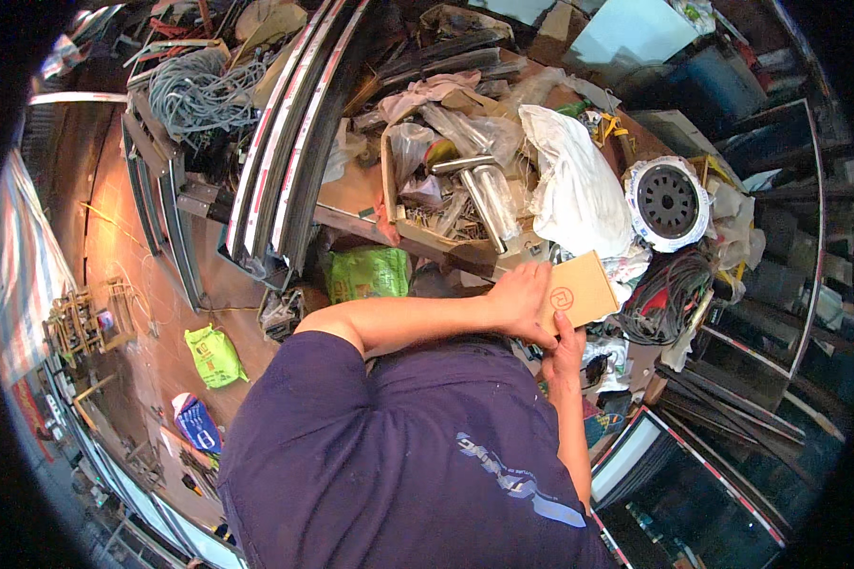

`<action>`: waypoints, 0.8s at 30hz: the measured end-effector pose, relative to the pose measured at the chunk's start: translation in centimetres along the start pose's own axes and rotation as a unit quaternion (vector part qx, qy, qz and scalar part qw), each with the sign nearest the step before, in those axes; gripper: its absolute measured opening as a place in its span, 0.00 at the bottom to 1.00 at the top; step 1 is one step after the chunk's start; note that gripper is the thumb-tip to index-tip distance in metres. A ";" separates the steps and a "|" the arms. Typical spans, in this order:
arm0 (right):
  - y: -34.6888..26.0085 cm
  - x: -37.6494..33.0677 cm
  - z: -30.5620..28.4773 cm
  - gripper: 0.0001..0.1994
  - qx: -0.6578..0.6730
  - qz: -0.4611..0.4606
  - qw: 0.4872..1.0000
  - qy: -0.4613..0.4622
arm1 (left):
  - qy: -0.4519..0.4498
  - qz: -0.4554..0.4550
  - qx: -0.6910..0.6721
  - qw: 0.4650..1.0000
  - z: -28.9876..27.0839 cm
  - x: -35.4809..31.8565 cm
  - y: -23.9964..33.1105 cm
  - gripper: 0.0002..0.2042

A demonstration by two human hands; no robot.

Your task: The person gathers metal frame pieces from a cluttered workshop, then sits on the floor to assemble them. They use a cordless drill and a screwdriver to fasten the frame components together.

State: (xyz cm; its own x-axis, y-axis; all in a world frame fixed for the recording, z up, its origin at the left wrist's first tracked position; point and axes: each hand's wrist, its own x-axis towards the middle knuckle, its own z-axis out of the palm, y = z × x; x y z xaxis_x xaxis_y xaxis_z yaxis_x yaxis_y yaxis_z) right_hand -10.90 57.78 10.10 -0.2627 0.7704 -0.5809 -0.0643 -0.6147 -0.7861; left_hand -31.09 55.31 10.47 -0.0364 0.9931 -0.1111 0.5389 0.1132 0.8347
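A small brown cardboard box (586,283) with a round red mark on its face is held up in front of my body. My left hand (522,300) is closed around the box's left side, the forearm reaching across from the left. Below it, my right hand (566,353) grips the lower edge, with the thumb pressed on the face. The fingers behind the box are hidden. Just beyond the box lie a white cloth-like sack (579,185) and a white-rimmed wheel with a dark slotted centre (667,198).
An open carton (389,180) holds screws and plastic-wrapped metal parts. Long metal profiles (285,133) stand to its left, beside coiled grey cable (199,95). Black cables (669,303) lie at right, near framed glass panels (683,493). Green bags (214,357) rest on the floor.
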 end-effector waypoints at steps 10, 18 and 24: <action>-0.1 -0.2 1.6 0.37 -0.161 -0.054 0.976 -0.136 | -0.054 -0.178 -0.433 0.882 -1.1 -6.6 -7.7 0.33; 6.2 0.3 0.3 0.28 -0.369 0.085 0.911 -0.166 | 0.384 -0.369 -0.252 0.808 -1.9 -19.2 -26.5 0.27; 9.2 -3.9 -4.0 0.24 -0.470 0.213 0.849 -0.114 | 0.308 -0.555 -0.297 0.714 -4.9 -21.5 -40.6 0.28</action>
State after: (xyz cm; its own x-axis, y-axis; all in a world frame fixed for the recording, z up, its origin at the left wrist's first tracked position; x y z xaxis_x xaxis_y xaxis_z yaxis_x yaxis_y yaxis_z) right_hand -6.64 49.85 4.32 -0.2556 0.3940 -0.8828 0.8522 -0.3394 -0.3982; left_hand -56.30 29.52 -18.35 -0.6248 0.0870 -0.7759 -0.5535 0.6516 0.5187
